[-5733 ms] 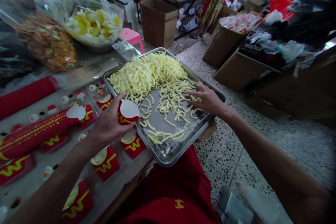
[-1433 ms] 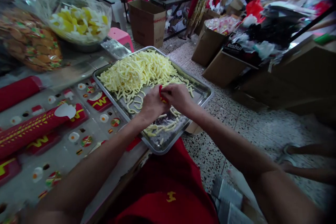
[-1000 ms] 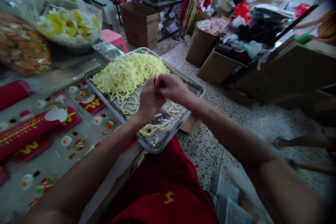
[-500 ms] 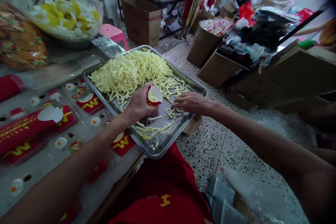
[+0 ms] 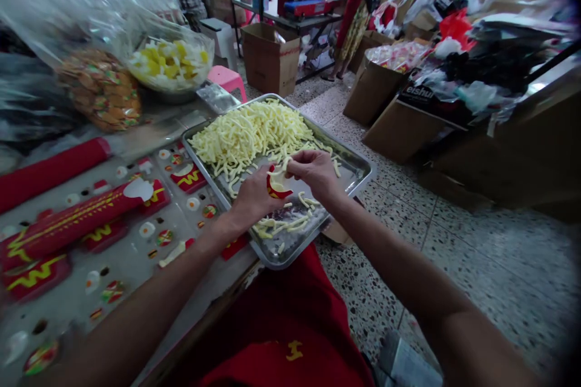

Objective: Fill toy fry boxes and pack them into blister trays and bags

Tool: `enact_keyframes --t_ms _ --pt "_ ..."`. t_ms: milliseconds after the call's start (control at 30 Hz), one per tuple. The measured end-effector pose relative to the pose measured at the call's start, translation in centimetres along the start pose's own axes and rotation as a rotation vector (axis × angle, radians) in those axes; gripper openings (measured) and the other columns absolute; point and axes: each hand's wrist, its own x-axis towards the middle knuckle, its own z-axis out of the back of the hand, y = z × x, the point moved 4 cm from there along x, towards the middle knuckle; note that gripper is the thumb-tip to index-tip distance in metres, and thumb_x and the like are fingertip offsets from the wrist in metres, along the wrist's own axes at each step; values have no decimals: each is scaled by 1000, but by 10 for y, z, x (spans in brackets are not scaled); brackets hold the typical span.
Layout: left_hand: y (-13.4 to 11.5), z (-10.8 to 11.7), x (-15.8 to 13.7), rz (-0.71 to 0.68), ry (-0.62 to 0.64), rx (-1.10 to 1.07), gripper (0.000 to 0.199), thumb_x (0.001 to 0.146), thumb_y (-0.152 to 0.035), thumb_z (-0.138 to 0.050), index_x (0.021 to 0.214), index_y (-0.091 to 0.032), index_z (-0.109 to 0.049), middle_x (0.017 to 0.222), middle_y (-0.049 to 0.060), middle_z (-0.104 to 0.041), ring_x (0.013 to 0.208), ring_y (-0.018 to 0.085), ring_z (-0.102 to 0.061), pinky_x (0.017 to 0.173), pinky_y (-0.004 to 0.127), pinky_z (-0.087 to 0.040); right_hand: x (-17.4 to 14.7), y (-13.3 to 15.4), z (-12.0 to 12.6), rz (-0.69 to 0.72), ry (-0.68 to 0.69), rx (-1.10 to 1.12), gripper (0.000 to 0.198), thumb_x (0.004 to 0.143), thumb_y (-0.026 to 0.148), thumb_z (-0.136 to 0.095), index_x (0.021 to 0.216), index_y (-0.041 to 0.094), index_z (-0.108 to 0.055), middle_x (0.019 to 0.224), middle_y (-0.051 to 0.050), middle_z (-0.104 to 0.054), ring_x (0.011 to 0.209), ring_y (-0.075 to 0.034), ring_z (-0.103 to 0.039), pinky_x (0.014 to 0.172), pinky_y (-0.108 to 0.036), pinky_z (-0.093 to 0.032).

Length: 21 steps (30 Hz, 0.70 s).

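My left hand (image 5: 254,196) is wrapped round a small red fry carton (image 5: 278,186) with a white inside, its mouth tilted up toward me. At that mouth, my right hand (image 5: 314,172) pinches a few pale yellow fries (image 5: 285,165) between thumb and fingers. Both hands are above a metal tray (image 5: 363,172). A large heap of fries (image 5: 254,130) fills the tray's far part, and loose fries (image 5: 285,228) lie scattered on its near part. How full the carton is, I cannot make out.
To the left, plastic trays (image 5: 131,266) carry small toy-like foods, with a stack of red cartons (image 5: 86,217) across them. Beyond are a clear bag (image 5: 102,91) of brown pieces and a bowl (image 5: 175,95). Cardboard boxes (image 5: 270,60) and a person (image 5: 361,12) are farther back.
My right hand has moved from the tray's right side to the carton's mouth, with fries now in its fingers. My left hand still holds the carton. The camera view has shifted.
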Motion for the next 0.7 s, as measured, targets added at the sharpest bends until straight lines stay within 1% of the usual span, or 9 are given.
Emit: enact_keyframes --t_ms 100,167,233,333,367,433,533,600,700 --pt "-2 11 -16 131 -159 21 71 60 -23 -83 124 -23 -53 116 8 -69 104 29 -67 90 40 -53 -10 17 -34 129 -3 -419 6 74 22 -67 74 17 -69 69 -1 -67 65 -16 -60 62 -27 -43" --pt "2 19 -29 201 -238 54 59 66 -20 -77 120 -22 -55 112 9 -70 102 30 -68 88 40 -54 -21 26 -58 216 133 -759 10 81 17 -62 74 16 -69 76 -6 -68 70 -17 -60 67 -29 -43" --pt "9 29 -44 227 -300 78 46 73 -20 -71 117 -21 -56 111 11 -70 103 30 -67 89 41 -54 -34 35 -80 346 351 -943 17 86 10 -55 79 14 -70 86 -11 -67 78 -19 -60 73 -30 -43" --pt "22 49 -69 256 -368 120 51 73 -19 -69 122 -18 -55 118 14 -68 109 31 -65 94 44 -53 -49 46 -106 532 608 -904 21 91 7 -51 86 13 -70 93 -12 -67 87 -18 -59 79 -27 -42" --pt "26 56 -78 267 -380 134 58 70 -18 -71 125 -17 -54 121 15 -67 111 31 -64 96 45 -53 -50 49 -114 557 635 -869 21 93 9 -52 85 14 -71 91 -10 -67 87 -18 -59 80 -27 -42" --pt "34 72 -97 279 -412 152 69 64 -16 -74 129 -18 -52 125 14 -65 114 31 -63 99 45 -52 -47 53 -133 554 607 -808 22 93 15 -56 81 17 -73 86 -6 -68 83 -17 -59 79 -28 -41" --pt "45 97 -129 318 -522 132 72 61 -15 -76 129 -21 -52 127 11 -65 116 30 -63 101 44 -51 -51 61 -174 570 558 -734 15 90 21 -63 85 20 -78 86 -5 -70 82 -18 -60 78 -29 -40" --pt "54 115 -153 333 -585 99 71 63 -17 -76 129 -21 -53 126 11 -66 116 29 -63 102 43 -51 -65 71 -205 644 623 -741 17 90 19 -62 85 19 -78 87 -6 -70 83 -19 -59 80 -30 -40" --pt "67 142 -188 329 -610 70 74 66 -22 -78 135 -22 -50 132 12 -64 121 29 -61 105 42 -49 -92 87 -246 780 786 -755 24 90 13 -57 77 18 -77 89 -9 -69 87 -20 -58 84 -33 -39"
